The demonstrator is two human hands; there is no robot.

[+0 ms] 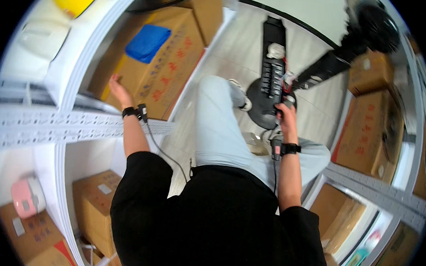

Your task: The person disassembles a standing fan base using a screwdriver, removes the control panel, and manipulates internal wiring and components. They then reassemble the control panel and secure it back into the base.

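My left hand [120, 90] is stretched out with its fingers apart, over the top of a large brown cardboard box [144, 80] on the left shelf. It holds nothing. My right hand [287, 119] is closed round a dark grip-like piece at the near end of a long narrow black object [274, 33], which carries rows of pale marks. A round whitish piece [275, 51] lies on that object. Under its near part is a round black base [258, 109] on the floor. The motion blur hides exactly what my right fingers grip.
A blue folded bundle [148, 43] lies on the box. At upper right stands a thick black post [327, 66]. Metal shelves with cardboard boxes [365, 132] line both sides. A clear container [254, 143] lies between my legs. Cables run from both wrists.
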